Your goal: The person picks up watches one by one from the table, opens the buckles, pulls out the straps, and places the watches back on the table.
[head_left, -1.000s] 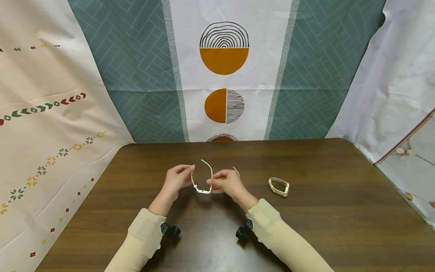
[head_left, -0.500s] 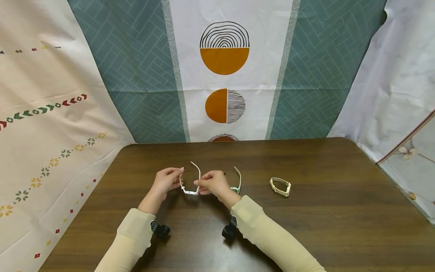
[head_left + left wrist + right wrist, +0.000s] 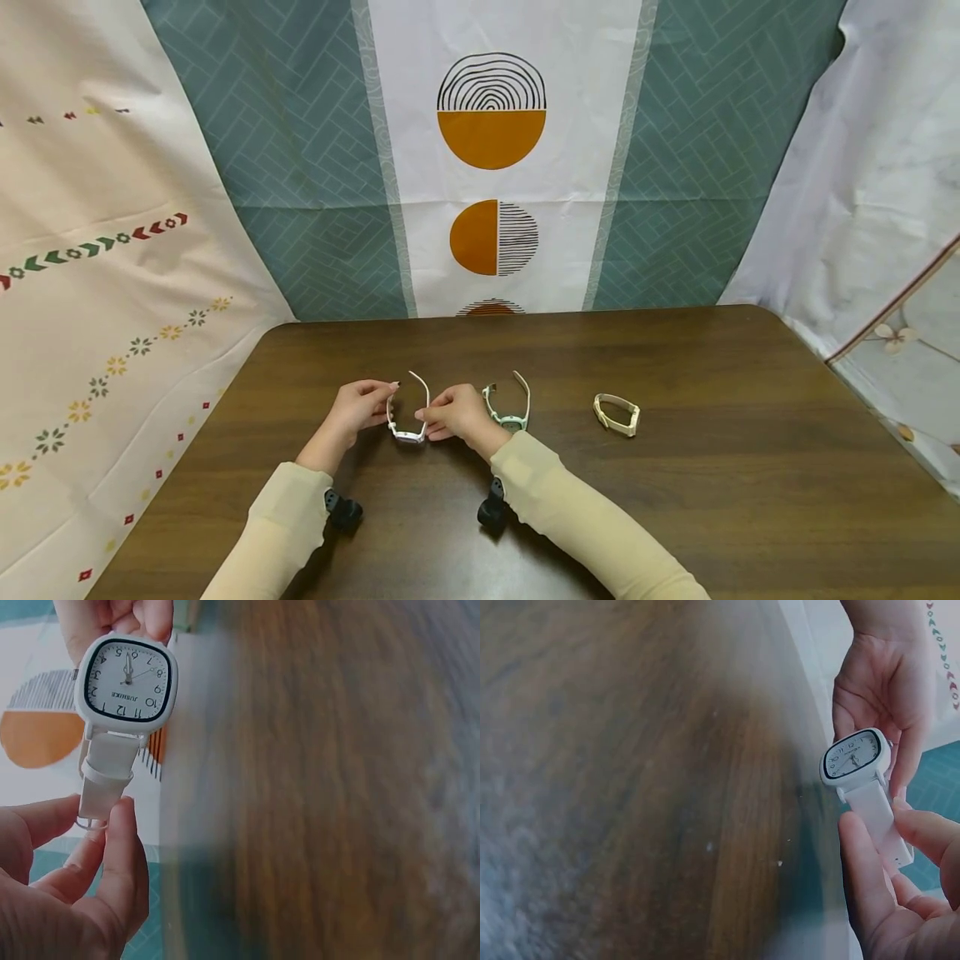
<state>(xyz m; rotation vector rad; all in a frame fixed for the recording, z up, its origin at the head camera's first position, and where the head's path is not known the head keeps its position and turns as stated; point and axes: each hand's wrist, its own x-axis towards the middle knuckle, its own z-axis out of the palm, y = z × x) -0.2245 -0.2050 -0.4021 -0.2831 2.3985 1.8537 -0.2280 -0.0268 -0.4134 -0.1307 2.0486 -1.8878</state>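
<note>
A white wristwatch [image 3: 127, 682] with a rounded square dial and a white strap is held between both hands. In the left wrist view my left hand [image 3: 90, 877] pinches the strap at its buckle end. On the other side my right hand [image 3: 907, 892] pinches the strap just past the case, as the right wrist view shows. The head view has the white watch [image 3: 409, 437] with its strap open and curving upward, my left hand [image 3: 363, 407] at its left and my right hand [image 3: 457, 412] at its right.
A green-cased watch [image 3: 513, 422] with a pale strap stands on the brown table [image 3: 675, 517] just beyond my right hand. Farther right lies a pale gold watch [image 3: 617, 415] with its strap closed in a loop. Patterned cloths [image 3: 322, 167] hang behind and beside the table.
Both hands have moved left and slightly toward me with the white watch. The green-cased watch, mostly hidden behind the right hand before, now shows fully.
</note>
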